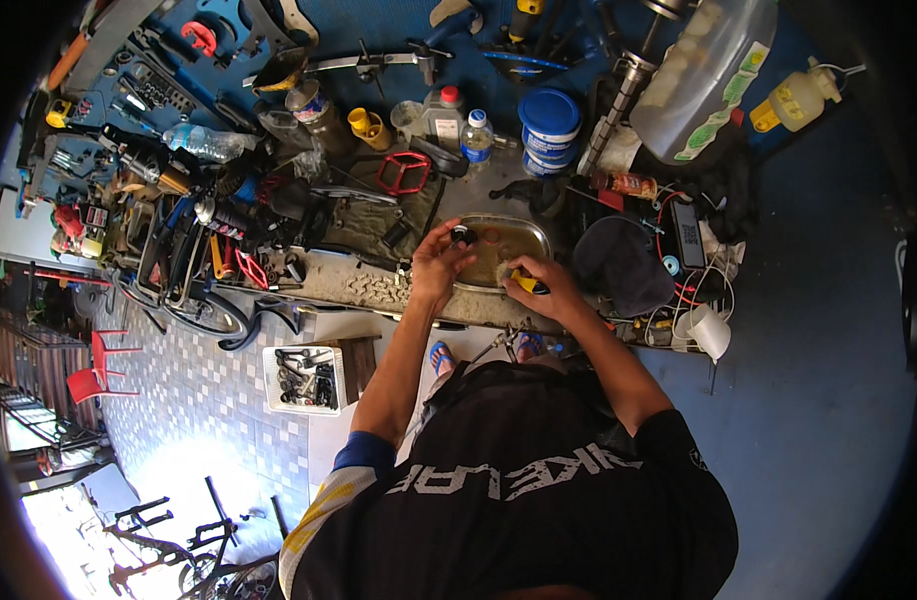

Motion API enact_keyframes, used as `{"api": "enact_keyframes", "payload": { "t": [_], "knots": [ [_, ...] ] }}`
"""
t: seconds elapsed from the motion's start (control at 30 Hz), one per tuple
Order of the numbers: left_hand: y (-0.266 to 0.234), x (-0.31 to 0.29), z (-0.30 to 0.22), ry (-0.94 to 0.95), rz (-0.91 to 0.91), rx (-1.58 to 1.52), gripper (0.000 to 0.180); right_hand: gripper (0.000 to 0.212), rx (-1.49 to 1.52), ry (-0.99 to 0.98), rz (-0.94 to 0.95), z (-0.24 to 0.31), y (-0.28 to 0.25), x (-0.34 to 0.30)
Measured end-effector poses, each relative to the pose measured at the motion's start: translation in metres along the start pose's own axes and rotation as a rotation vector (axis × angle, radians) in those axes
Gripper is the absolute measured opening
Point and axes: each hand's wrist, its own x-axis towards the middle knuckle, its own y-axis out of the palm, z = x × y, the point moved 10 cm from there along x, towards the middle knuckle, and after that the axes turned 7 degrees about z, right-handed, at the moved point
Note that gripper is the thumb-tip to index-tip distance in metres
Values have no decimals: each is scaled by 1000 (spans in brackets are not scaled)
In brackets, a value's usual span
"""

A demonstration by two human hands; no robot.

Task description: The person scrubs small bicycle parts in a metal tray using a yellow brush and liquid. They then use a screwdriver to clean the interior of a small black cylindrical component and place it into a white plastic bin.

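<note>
Between the fingers of my left hand (pixel 437 267) is a small round black part (pixel 463 235), held over the left side of a shallow metal tray (pixel 548 243). My right hand (pixel 548 290) is closed around a brush with a yellow and black handle (pixel 525 283), its pale bristle end pointing left toward the tray. Brownish liquid (pixel 523 240) lies in the tray, and a thin red ring (pixel 491 237) shows there beside the black part. The two hands are apart, both at the near edge of the tray.
Left of the tray are a dark cloth (pixel 363 225), a red bike pedal (pixel 404 173) and a bike chain (pixel 378 289). Behind stand bottles and a blue-lidded tub (pixel 549 125). To the right lie a dark rag (pixel 623 262) and cables. A parts bin (pixel 304 380) sits below the bench.
</note>
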Motion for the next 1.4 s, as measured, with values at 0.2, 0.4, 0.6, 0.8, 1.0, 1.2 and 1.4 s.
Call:
{"api": "enact_keyframes", "payload": {
  "t": [0.2, 0.4, 0.6, 0.8, 1.0, 1.2, 1.4],
  "knots": [
    [-4, 2, -9, 219, -19, 643, 44, 39, -14, 382, -29, -32, -13, 17],
    [10, -3, -16, 171, -90, 1085, 35, 41, 79, 295, -113, 6, -17, 40],
    [17, -9, -25, 167, -87, 1130, 36, 39, 86, 247, -85, 25, -20, 39],
    [17, -7, -21, 165, -38, 1117, 33, 43, 87, 288, -111, -5, -18, 38],
    [19, -1, -7, 92, 38, 1361, 24, 39, -56, 422, -95, -31, -30, 26],
    [11, 17, -17, 152, -45, 1483, 27, 36, -205, 414, 11, -27, -23, 13],
    [-42, 14, -92, 338, -264, 1871, 46, 36, -90, 346, -36, -14, -19, -2]
  ]
}}
